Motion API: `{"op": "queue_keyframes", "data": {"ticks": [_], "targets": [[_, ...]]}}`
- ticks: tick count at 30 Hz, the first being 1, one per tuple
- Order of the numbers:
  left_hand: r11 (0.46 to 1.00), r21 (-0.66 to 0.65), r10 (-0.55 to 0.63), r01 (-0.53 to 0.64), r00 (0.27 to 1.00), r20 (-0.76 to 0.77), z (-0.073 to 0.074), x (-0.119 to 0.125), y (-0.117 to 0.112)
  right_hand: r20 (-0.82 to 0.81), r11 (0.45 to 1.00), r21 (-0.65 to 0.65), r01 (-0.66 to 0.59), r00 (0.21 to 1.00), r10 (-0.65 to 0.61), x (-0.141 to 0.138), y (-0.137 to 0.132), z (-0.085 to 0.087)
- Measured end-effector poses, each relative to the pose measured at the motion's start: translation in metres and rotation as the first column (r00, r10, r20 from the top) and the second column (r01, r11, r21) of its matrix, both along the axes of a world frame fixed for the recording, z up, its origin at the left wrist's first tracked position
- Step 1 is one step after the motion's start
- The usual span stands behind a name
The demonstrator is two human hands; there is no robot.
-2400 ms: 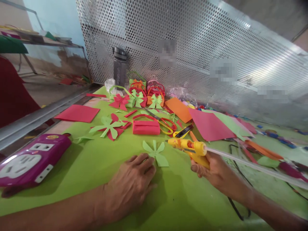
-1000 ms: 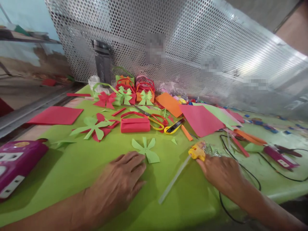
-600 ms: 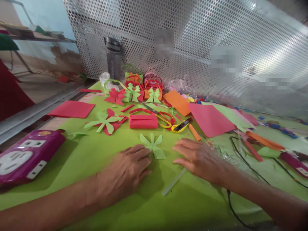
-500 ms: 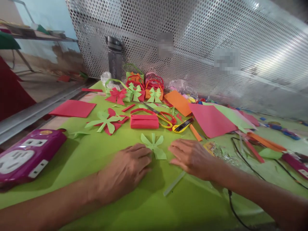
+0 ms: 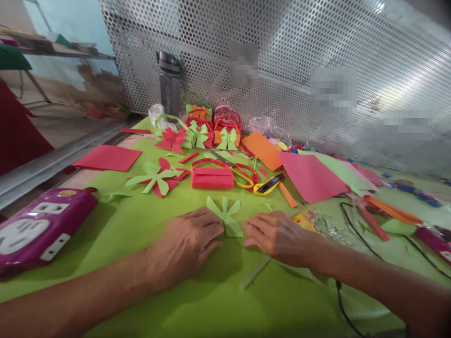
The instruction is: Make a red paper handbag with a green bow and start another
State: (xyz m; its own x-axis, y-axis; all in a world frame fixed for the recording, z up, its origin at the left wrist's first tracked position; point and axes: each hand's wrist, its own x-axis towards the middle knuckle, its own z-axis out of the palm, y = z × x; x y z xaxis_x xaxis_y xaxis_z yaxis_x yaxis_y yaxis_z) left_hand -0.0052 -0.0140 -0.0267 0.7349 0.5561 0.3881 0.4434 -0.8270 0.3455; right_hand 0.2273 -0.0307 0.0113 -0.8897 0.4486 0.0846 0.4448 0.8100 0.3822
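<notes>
Across this green tabletop [image 5: 197, 310], before perforated metal [image 5: 211, 33], I'm apparently positioning the pale-green paper cut-out [image 5: 230, 225] between my left hand [image 5: 186, 244] and right hand [image 5: 276, 237], fingers curling, whether pinching it I cannot tell, the next move likely calling for light fingertips.

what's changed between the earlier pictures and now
The right hand has let go of the yellow glue gun, leaving it lying behind that wrist, and moved left to the right edge of the green paper cutout. The left hand stayed at the cutout's left side; the red paper bag stayed put.
</notes>
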Motion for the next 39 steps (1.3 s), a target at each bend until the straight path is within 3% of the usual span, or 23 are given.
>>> {"op": "queue_keyframes", "data": {"ticks": [5, 10, 13, 17, 20, 22, 24, 28, 33, 39], "targets": [[1.000, 0.029, 0.002, -0.002, 1.000, 0.006, -0.001, 0.000, 0.001, 0.175, 0.996, 0.043, -0.081, 0.982, 0.073, -0.008, -0.005, 0.002], [0.995, 0.100, 0.027, -0.018, 0.996, -0.081, 0.009, 0.001, -0.003, 0.079, 0.997, 0.069, -0.038, 0.996, 0.033, -0.013, -0.004, 0.002], [0.972, 0.233, 0.059, -0.031, 0.991, -0.116, 0.011, 0.004, -0.007, -0.005, 0.996, 0.082, -0.020, 1.000, 0.020, -0.018, -0.007, 0.007], [0.895, 0.445, 0.071, -0.026, 0.994, -0.086, 0.007, 0.006, -0.008, -0.063, 0.997, 0.058, -0.045, 0.997, 0.048, -0.025, -0.012, 0.011], [0.892, 0.451, 0.062, -0.024, 0.996, -0.071, 0.003, 0.006, -0.008, -0.221, 0.999, -0.048, -0.023, 0.975, 0.012, -0.024, -0.011, 0.009], [0.912, 0.407, 0.082, -0.044, 0.994, -0.076, 0.004, 0.005, -0.010, -0.369, 0.985, -0.171, 0.023, 0.925, -0.086, -0.020, -0.008, 0.006], [0.928, 0.366, 0.115, -0.076, 0.989, -0.087, 0.006, 0.005, -0.012, -0.456, 0.941, -0.329, 0.076, 0.860, -0.229, -0.016, -0.005, 0.004], [0.942, 0.311, 0.166, -0.123, 0.980, -0.113, 0.011, 0.005, -0.016, -0.450, 0.804, -0.576, 0.150, 0.762, -0.465, -0.016, -0.003, -0.002], [0.938, 0.309, 0.181, -0.154, 0.982, -0.060, 0.013, 0.006, -0.016, -0.472, 0.750, -0.642, 0.161, 0.687, -0.552, -0.028, -0.004, -0.011], [0.945, 0.290, 0.179, -0.153, 0.982, -0.064, 0.012, 0.004, -0.019, -0.593, 0.734, -0.678, 0.027, 0.569, -0.569, -0.029, 0.002, -0.020]]}}
